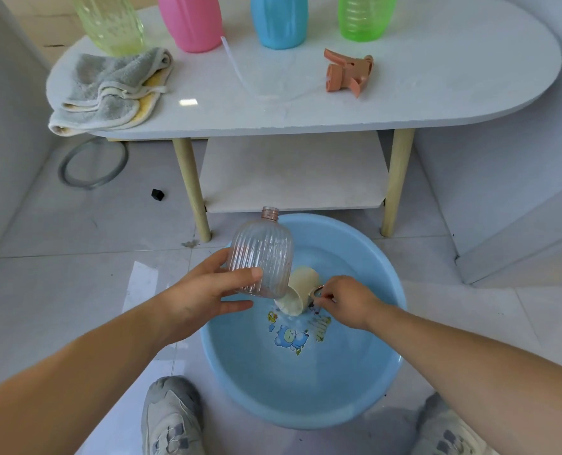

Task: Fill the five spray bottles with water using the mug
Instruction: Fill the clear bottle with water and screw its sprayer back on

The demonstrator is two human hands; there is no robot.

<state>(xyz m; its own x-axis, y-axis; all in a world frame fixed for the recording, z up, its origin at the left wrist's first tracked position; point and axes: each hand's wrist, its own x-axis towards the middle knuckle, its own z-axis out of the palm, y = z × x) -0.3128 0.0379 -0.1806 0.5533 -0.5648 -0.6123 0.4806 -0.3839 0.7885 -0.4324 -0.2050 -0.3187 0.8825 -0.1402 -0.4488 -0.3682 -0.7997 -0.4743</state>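
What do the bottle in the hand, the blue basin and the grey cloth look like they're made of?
The bottle looks like clear pink-tinted plastic: you see through its ribbed wall. The basin seems glossy blue plastic, smooth, with a printed cartoon. The cloth is probably terry-like fabric: fuzzy, folded, pale hem.

Worn on the head, facing forward and steeply down. Looks almost straight onto the blue basin (305, 389) on the floor (76, 274), close below. Catches the left hand (204, 290) and right hand (345, 300) near, over the basin's far half, forearms entering from the bottom corners. Shows two shoes (171, 418) just nearer than the basin, the tabletop (404, 77) beyond it, up to the top edge. Bends straight edges, wide-angle.
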